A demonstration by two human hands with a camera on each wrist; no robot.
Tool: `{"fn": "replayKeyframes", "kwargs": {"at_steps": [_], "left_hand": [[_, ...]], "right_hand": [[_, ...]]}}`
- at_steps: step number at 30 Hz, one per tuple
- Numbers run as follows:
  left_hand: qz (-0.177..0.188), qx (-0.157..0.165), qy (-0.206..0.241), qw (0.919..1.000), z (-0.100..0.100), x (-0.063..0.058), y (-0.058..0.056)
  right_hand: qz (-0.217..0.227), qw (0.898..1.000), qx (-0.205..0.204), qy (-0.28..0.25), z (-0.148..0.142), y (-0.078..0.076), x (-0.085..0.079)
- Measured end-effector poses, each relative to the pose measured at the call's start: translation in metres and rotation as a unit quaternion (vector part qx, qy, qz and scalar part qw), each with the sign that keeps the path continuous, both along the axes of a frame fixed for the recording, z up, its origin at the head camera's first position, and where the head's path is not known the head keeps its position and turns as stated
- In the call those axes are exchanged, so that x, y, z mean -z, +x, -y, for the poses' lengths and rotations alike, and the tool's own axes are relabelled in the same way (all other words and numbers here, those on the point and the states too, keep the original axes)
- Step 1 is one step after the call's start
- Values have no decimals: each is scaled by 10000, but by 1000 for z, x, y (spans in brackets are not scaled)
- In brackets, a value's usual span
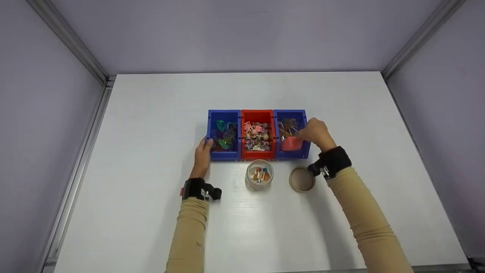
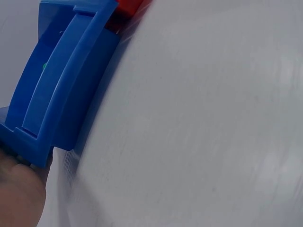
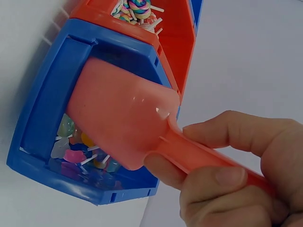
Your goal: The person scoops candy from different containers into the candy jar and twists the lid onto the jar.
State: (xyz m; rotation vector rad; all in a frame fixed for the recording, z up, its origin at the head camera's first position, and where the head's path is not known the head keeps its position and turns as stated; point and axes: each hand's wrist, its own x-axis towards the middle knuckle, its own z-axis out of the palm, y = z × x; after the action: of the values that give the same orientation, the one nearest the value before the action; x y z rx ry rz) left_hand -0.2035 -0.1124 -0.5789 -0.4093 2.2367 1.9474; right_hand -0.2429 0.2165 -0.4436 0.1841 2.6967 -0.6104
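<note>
My right hand [image 1: 316, 132] grips the handle of a pink scoop [image 3: 123, 109]. The scoop's bowl is tipped down inside the right blue bin [image 3: 90, 189], over small colourful lollipops [image 3: 75, 156] with white sticks. At the other end of the row, my left hand [image 1: 202, 155] holds the side wall of the left blue bin [image 1: 225, 154], thumb at the rim; most of its fingers are hidden. A red bin [image 1: 257, 154] with candies and lollipops joins the two blue bins. In front stands an open glass jar [image 1: 259, 185] with several lollipops inside.
A round lid [image 1: 302, 179] lies right of the jar, close to my right wrist camera. Green and dark wrapped pieces [image 1: 224, 142] lie in the left blue bin. The white table [image 1: 151, 113] is bounded by pale walls at the back and sides.
</note>
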Motion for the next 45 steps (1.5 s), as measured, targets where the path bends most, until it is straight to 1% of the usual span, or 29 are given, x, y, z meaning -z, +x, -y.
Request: {"fn": "replayKeyframes", "kwargs": {"at_steps": [2, 3, 8, 14, 20, 27, 30, 33, 39, 45], "left_hand": [[49, 10, -18, 10000, 0, 1, 0], [63, 12, -14, 10000, 0, 1, -1], [12, -29, 26, 10000, -2, 1, -1], [-1, -64, -3, 10000, -1, 1, -1], [-98, -51, 115, 9999, -1, 0, -1], [-27, -3, 98, 9999, 0, 0, 0], [28, 24, 34, 10000, -1, -1, 0], [63, 50, -24, 10000, -1, -1, 0], [159, 51, -11, 9999, 0, -1, 0], [161, 51, -17, 9999, 0, 0, -1]], "right_hand": [[68, 9999, -17, 96, 3, -1, 0], [214, 9996, -62, 150, 5, -1, -3], [240, 9989, -136, 371, 14, -2, -2], [156, 9987, 38, 481, 26, 1, 1], [-146, 9980, 54, 617, 37, 9, 7], [-915, 9941, 293, 498, 41, 15, 18], [-1075, 9924, 370, 471, 39, 14, 21], [-1050, 9925, 375, 495, 36, 13, 21], [-803, 9949, 370, 488, 31, 12, 18], [-566, 9970, 262, 467, 29, 15, 15]]}}
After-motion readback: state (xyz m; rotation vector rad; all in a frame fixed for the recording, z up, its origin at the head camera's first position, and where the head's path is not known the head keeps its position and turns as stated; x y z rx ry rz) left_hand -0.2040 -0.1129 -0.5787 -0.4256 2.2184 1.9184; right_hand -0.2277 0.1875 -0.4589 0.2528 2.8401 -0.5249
